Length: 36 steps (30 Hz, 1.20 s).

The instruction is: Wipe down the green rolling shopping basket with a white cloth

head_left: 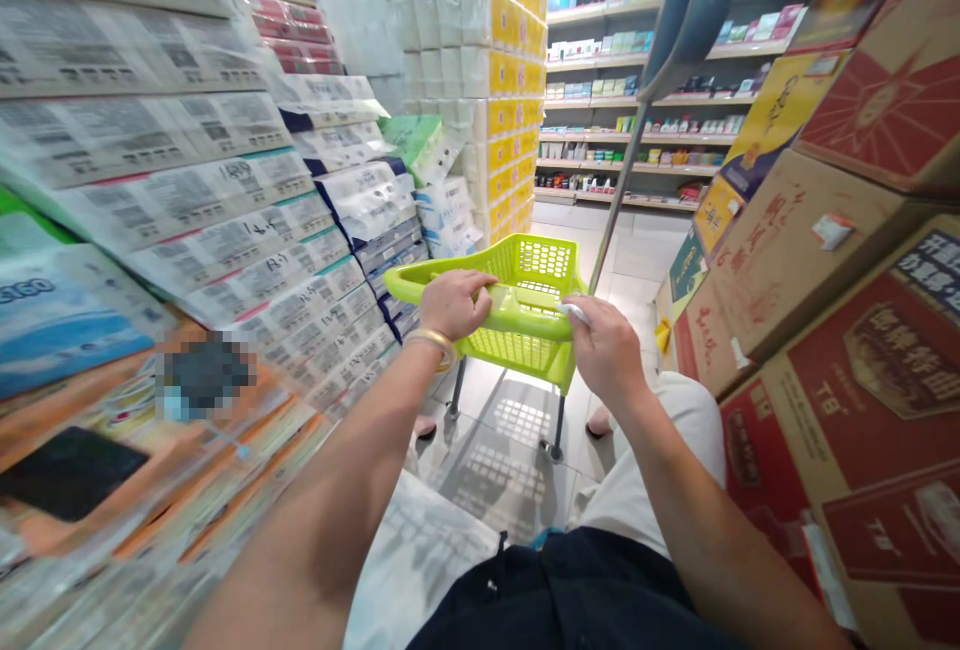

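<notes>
A lime-green plastic shopping basket on a wheeled frame (517,305) stands in the aisle in front of me. My left hand (452,303), with a gold bangle on the wrist, is closed over the basket's near rim. My right hand (604,348) rests at the rim's right corner, fingers curled round a small white object (574,311) that I cannot name. A grey pole-like handle (637,145) rises from the basket's right side. The basket looks empty inside.
Stacked packs of tissue and paper (247,230) wall the left side. Toilet-roll bales (480,60) tower ahead on the left. Red and brown cartons (840,310) line the right. Shelves of goods (637,130) cross the far end. Pale tiled floor (495,450) runs between.
</notes>
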Each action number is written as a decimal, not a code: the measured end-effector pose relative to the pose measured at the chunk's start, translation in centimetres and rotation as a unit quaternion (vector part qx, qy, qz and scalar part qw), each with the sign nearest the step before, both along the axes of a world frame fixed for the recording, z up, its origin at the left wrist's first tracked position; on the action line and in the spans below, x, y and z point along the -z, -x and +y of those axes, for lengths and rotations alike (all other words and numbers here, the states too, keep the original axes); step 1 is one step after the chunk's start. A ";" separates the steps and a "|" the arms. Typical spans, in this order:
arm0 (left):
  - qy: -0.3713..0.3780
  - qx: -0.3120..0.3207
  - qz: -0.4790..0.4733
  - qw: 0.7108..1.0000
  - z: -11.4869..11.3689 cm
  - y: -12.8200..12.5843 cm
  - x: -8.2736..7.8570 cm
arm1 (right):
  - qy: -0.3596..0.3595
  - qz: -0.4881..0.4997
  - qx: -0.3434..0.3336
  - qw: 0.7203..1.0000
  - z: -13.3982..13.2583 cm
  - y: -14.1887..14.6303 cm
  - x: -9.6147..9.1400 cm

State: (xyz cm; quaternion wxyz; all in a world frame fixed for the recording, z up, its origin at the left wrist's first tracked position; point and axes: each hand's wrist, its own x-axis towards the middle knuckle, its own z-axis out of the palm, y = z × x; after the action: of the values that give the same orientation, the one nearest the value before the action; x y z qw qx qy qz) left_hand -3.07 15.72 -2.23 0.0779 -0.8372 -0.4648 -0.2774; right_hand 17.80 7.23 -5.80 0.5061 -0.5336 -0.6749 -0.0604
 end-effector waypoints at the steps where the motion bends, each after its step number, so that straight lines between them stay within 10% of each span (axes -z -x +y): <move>1: -0.001 -0.001 0.002 1.000 -0.1 0.0 0.0 | 0.002 -0.015 0.008 1.000 -0.1 0.7 -0.2; 20: -0.011 0.005 -0.015 1.000 -0.4 -0.5 0.2 | -0.067 -0.002 -0.078 0.995 -1.1 0.7 1.0; 25: -0.013 0.010 -0.021 1.000 -0.4 -0.4 0.2 | -0.093 0.141 -0.031 0.985 -0.1 -1.2 2.1; 36: -0.016 0.009 -0.022 1.000 -0.4 -0.7 0.3 | -0.095 0.101 0.035 0.990 -0.3 -2.1 2.3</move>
State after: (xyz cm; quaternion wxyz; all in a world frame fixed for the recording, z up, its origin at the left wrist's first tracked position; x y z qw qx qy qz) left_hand -2.38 15.29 -2.53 0.0785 -0.8338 -0.4545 -0.3034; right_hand 19.90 6.91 -8.10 0.6177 -0.5100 -0.5922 -0.0875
